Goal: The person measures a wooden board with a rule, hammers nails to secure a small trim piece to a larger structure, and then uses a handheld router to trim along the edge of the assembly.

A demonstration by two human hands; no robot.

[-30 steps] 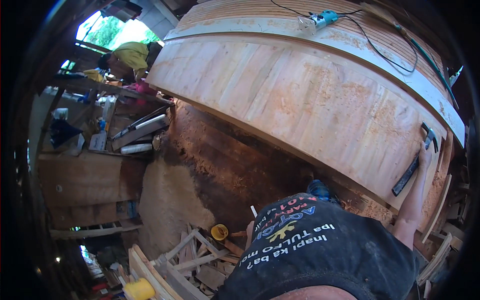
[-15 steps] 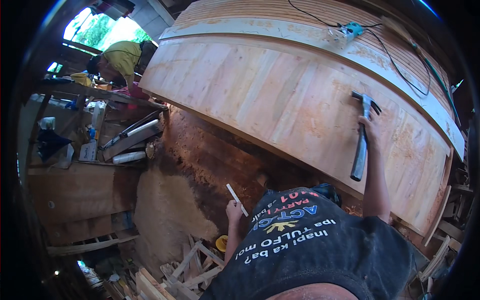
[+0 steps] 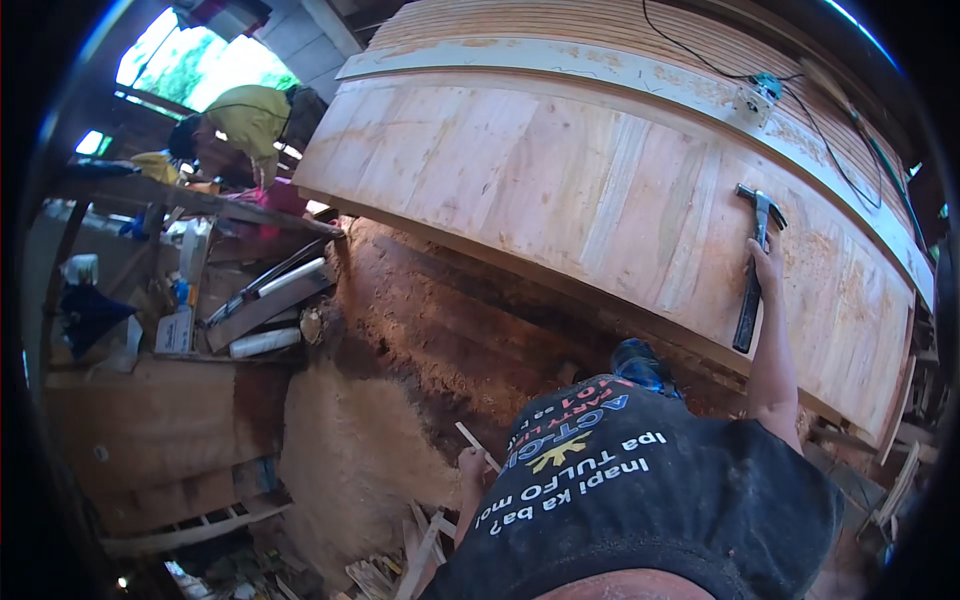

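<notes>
My right hand (image 3: pixel 768 262) is wrapped round the handle of a claw hammer (image 3: pixel 749 312), just below its head, over the right part of a broad wooden panel (image 3: pixel 480 165). I cannot tell whether the hammer rests on the panel. Down at my left side, away from the panel, my left hand (image 3: pixel 472 463) is closed on a thin whitish stick (image 3: pixel 478 442), which slants up and left out of the fist. Pale boards joined side by side form the panel, with sawdust scattered on its right part.
A teal power tool (image 3: pixel 766 87) with a black cord sits on a pale board (image 3: pixel 560 57) along the panel's far side. Another person (image 3: pixel 248 120) in a yellow shirt bends over at the far left. Cluttered shelving (image 3: pixel 190 270) stands left; wood scraps (image 3: pixel 425 550) lie below.
The view has shifted, so the panel and shelving sit differently in the picture. Both hands keep their holds, the right on the hammer and the left on the stick.
</notes>
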